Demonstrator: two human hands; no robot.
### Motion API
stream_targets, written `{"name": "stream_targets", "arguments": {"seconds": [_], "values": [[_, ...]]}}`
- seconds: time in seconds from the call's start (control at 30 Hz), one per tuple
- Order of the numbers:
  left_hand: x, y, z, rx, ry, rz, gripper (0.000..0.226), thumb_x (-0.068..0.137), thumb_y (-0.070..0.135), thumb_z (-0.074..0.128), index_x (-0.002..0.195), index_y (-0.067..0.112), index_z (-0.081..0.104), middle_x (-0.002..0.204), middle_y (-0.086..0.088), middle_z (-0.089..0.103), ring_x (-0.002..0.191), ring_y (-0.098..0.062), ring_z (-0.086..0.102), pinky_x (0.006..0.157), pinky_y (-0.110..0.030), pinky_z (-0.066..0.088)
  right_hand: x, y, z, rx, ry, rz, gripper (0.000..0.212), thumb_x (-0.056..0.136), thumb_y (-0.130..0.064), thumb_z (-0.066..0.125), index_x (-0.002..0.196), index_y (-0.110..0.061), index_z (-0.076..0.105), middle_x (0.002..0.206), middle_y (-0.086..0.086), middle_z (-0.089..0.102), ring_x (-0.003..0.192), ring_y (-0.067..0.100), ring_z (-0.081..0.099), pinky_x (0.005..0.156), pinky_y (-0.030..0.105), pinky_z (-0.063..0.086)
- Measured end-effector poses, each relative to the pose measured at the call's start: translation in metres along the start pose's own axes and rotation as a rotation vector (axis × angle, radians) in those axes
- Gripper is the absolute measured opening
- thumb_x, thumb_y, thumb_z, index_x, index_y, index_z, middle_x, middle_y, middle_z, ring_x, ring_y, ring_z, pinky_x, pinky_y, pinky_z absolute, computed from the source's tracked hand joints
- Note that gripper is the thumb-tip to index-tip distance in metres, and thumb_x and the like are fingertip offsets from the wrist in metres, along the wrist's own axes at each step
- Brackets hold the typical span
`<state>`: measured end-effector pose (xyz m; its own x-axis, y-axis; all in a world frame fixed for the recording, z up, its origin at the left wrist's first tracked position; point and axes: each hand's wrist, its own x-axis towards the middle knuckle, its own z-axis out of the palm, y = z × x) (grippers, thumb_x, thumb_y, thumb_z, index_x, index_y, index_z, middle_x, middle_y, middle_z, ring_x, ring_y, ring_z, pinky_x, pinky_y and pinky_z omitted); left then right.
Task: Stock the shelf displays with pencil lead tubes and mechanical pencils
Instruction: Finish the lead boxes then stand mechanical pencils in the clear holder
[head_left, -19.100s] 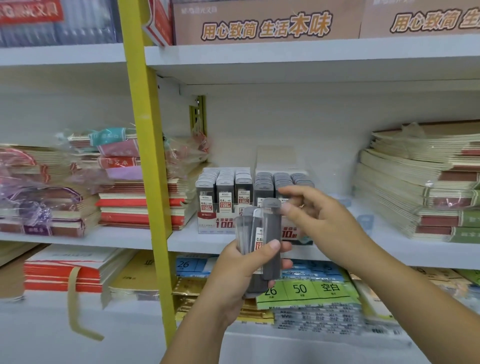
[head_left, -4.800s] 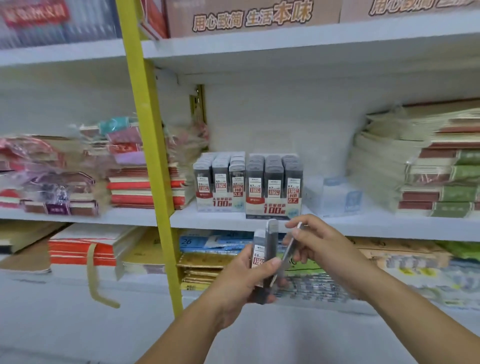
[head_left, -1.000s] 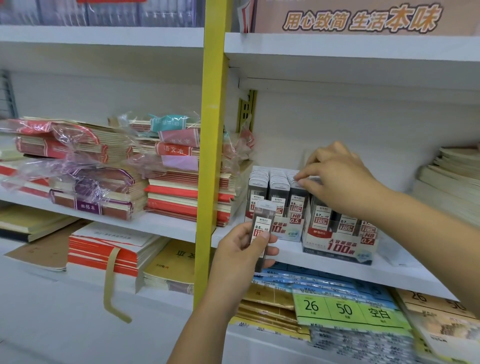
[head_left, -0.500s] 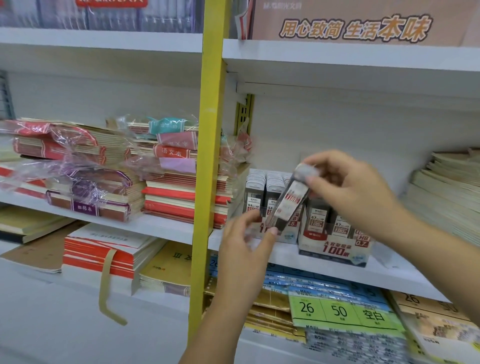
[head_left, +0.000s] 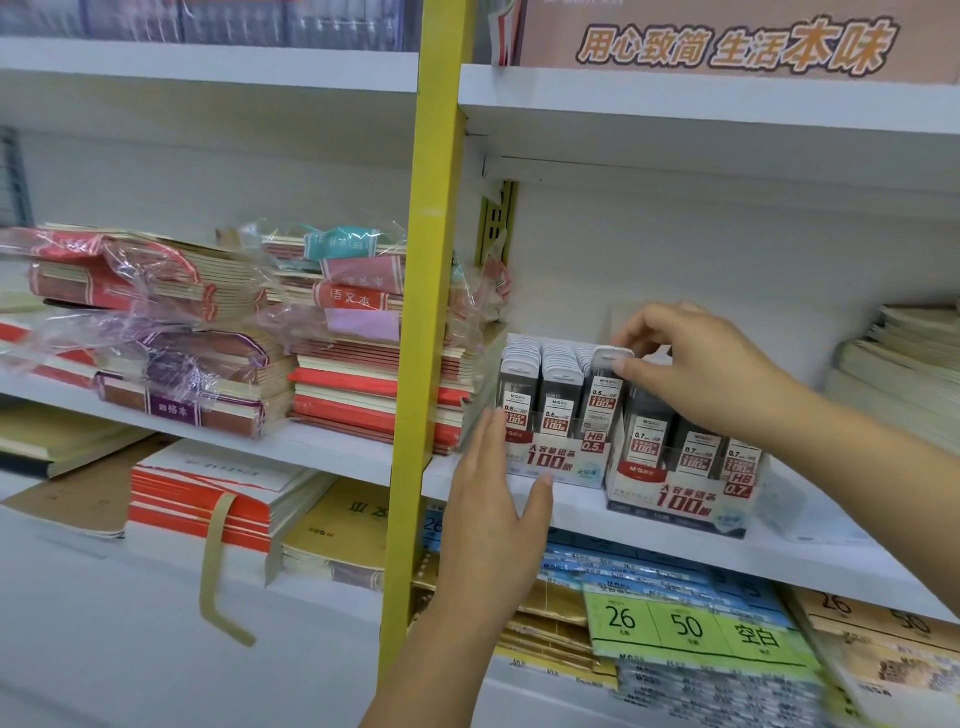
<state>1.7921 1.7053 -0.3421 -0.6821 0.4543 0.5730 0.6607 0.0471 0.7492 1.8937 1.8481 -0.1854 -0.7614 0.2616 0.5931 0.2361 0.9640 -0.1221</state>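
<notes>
Our right hand (head_left: 696, 374) is pinching the cap of a pencil lead tube (head_left: 605, 397), seating it in the front row of the 0.5 display box (head_left: 550, 462) on the shelf (head_left: 571, 512). Our left hand (head_left: 493, 512), fingers straight, is bracing that box. It and the 0.7 box (head_left: 685, 496) alongside are looking full, and mechanical pencils, nowhere in sight, are seemingly still waiting.

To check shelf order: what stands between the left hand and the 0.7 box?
The 0.5 lead box stands between the left hand and the 0.7 box, in the head view.

Lead tube (head_left: 602, 397) passed from left hand (head_left: 493, 519) to right hand (head_left: 696, 374), now upright in 0.5 display box (head_left: 556, 460); left hand emptied.
</notes>
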Motion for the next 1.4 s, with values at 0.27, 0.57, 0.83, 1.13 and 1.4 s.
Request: {"name": "stream_targets", "arguments": {"seconds": [0.27, 0.57, 0.83, 1.13, 1.4], "values": [[0.000, -0.003, -0.001, -0.012, 0.002, 0.007, 0.072, 0.101, 0.035, 0.055, 0.159, 0.036, 0.012, 0.165, 0.021, 0.016, 0.146, 0.007, 0.011, 0.119, -0.020, 0.016, 0.017, 0.002, 0.008, -0.165, -0.008, 0.084, 0.012, 0.085, -0.042, 0.068, 0.092, -0.036, 0.075, 0.098, -0.013, 0.060, 0.102, 0.011, 0.038, 0.081, 0.030, 0.032], [-0.011, 0.005, -0.013, 0.044, -0.011, 0.031, 0.067, 0.101, 0.032, 0.056, 0.157, 0.036, 0.020, 0.162, 0.021, 0.020, 0.140, 0.011, 0.011, 0.116, -0.018, 0.016, -0.013, -0.002, -0.008, -0.035, 0.125, -0.002, 0.019, 0.094, -0.033, 0.058, 0.107, -0.031, 0.072, 0.099, -0.020, 0.059, 0.103, 0.005, 0.039, 0.086, 0.025, 0.029], [-0.085, -0.029, -0.016, 0.209, -0.219, 0.032, 0.052, 0.097, 0.026, 0.061, 0.145, 0.035, 0.042, 0.139, 0.017, 0.045, 0.131, -0.006, 0.043, 0.110, -0.031, 0.041, -0.125, -0.013, 0.005, 0.474, 0.153, 0.057, 0.014, 0.089, -0.026, 0.063, 0.093, -0.036, 0.072, 0.087, -0.023, 0.067, 0.086, 0.000, 0.059, 0.072, 0.011, 0.045], [-0.229, -0.156, 0.035, 0.369, -0.724, -0.430, 0.052, 0.096, 0.022, 0.064, 0.145, 0.012, 0.047, 0.141, -0.011, 0.052, 0.124, -0.027, 0.056, 0.103, -0.034, 0.043, -0.313, 0.061, 0.204, 0.564, -0.572, 0.761, 0.021, 0.096, -0.013, 0.056, 0.115, -0.016, 0.066, 0.117, -0.001, 0.063, 0.100, 0.012, 0.058, 0.084, 0.021, 0.043], [-0.314, -0.230, 0.086, 0.334, -0.932, -0.786, 0.059, 0.095, 0.018, 0.066, 0.148, 0.009, 0.043, 0.149, -0.012, 0.052, 0.134, -0.028, 0.050, 0.105, -0.024, 0.035, -0.449, 0.071, 0.332, 0.529, -1.008, 1.084, 0.039, 0.097, -0.024, 0.057, 0.134, -0.014, 0.051, 0.129, 0.012, 0.059, 0.107, 0.026, 0.059, 0.080, 0.028, 0.044]]}}
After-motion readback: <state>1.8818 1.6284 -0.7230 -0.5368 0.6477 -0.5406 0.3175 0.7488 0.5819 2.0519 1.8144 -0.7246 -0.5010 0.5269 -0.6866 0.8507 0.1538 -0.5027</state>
